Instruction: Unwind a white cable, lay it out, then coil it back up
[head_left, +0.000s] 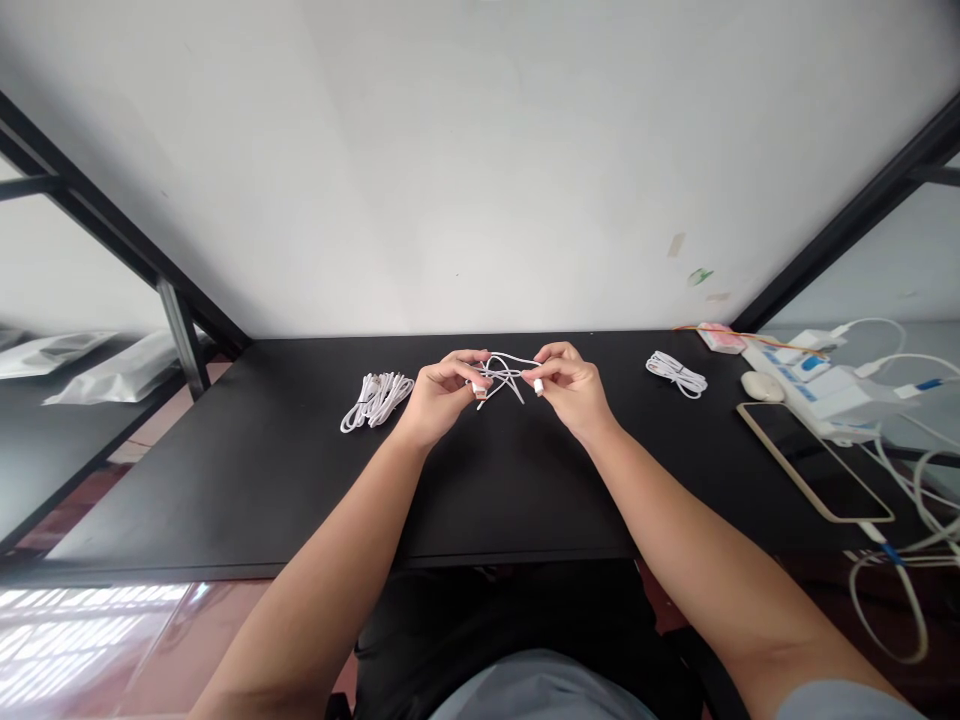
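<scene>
Basically, left: white cable bundles (381,398) piled on the desk (247,460), seemingly coiled already, overlapping, count unclear. Middle: one white cable (504,373), loose, not bundled; left hand (439,398) pinches one plug (481,392), right hand (577,394) pinches a second plug (538,387). Right: one separate coiled bundle (676,374), looks done, then one phone (816,460).

Soft light — glare on floor (97,635)

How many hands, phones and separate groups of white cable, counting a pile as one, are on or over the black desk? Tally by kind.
Hands: 2 (left hand, right hand)
White cable groups: 3 (held cable, left pile, right bundle)
Phone: 1
Total: 6
</scene>
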